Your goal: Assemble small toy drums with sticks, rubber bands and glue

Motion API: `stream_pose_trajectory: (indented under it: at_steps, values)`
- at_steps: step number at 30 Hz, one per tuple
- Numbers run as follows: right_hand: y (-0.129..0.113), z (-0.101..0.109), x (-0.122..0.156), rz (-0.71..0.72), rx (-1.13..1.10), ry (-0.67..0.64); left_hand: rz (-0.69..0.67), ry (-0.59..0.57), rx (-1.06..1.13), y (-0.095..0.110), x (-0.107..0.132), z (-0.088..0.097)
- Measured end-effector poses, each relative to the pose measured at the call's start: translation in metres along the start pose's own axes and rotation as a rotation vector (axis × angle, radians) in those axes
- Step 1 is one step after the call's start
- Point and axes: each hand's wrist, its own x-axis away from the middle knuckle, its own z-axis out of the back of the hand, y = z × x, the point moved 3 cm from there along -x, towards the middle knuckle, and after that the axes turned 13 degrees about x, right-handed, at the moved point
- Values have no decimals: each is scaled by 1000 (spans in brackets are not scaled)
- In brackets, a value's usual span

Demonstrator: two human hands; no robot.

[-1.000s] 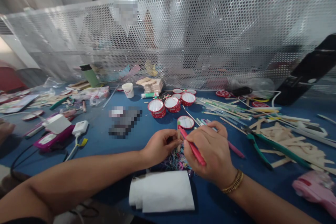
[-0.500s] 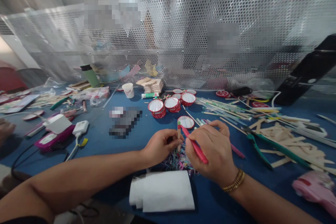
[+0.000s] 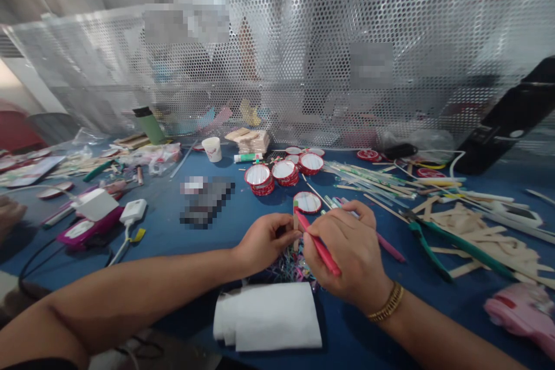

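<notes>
Overall, the blue tabletop (image 3: 160, 234) before me carries a folded white cloth (image 3: 269, 318) and a tangle of shiny strips (image 3: 299, 273). The right hand (image 3: 347, 248) is curled round a pink marker (image 3: 323, 251). The left hand (image 3: 265, 243), nearly closed, pinches a thin wooden stick (image 3: 296, 222) over the tangle, its green end beside the marker's tip. Risk, in my judgement: a slack pinch could let the stick turn, smearing its colour.

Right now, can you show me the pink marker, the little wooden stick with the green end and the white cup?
Pink marker (image 3: 328, 258): head view, on its barrel.
Wooden stick (image 3: 295, 223): head view, on bare wood below the green end.
White cup (image 3: 212, 151): head view, on its side wall.
</notes>
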Motion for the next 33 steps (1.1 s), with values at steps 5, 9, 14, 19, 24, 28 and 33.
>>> stream_pose_trajectory:
  at_steps: [5,9,14,19,24,28,33]
  values:
    - [1,0,-2,-17,11,-3,-17,2,-26,0,0,0]
    - [0,1,-2,0,2,12,-13,-1,-13,1,0,0]
    - [0,0,-1,-6,16,6,-11,-1,-15,1,0,1]
    - [-1,0,-2,6,4,8,-12,3,-13,-1,0,1]
    - [0,0,-1,-4,10,-3,-14,-9,1,-1,0,0]
    - [0,0,-1,-5,6,11,-14,-8,13,0,0,0]
    - [-1,1,-1,0,9,0,-7,-7,-8,1,0,0]
